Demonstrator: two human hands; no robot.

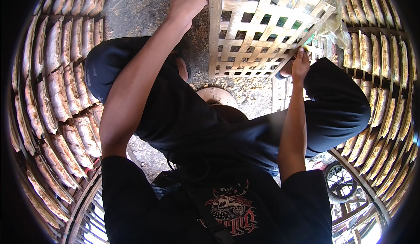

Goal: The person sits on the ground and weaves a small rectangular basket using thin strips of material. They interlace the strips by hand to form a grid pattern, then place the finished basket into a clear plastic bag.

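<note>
A woven bamboo lattice panel [245, 40] with square openings stands in front of me at the upper middle, tilted. My left hand [190, 1] is closed on the wooden strip at its upper left edge, thumb on the edge. My right hand [300, 60] grips the lower right edge of the same panel, lower down than my left. Behind the panel's right side is crumpled clear plastic [339, 36], with some green showing through the openings.
Racks of slatted trays with pale, crusted pieces rise on the left [59, 91] and right [367, 56]. A round stool-like object [216, 96] is between my bent legs on the speckled floor [127, 12]. A black spoked wheel [339, 180] shows at lower right.
</note>
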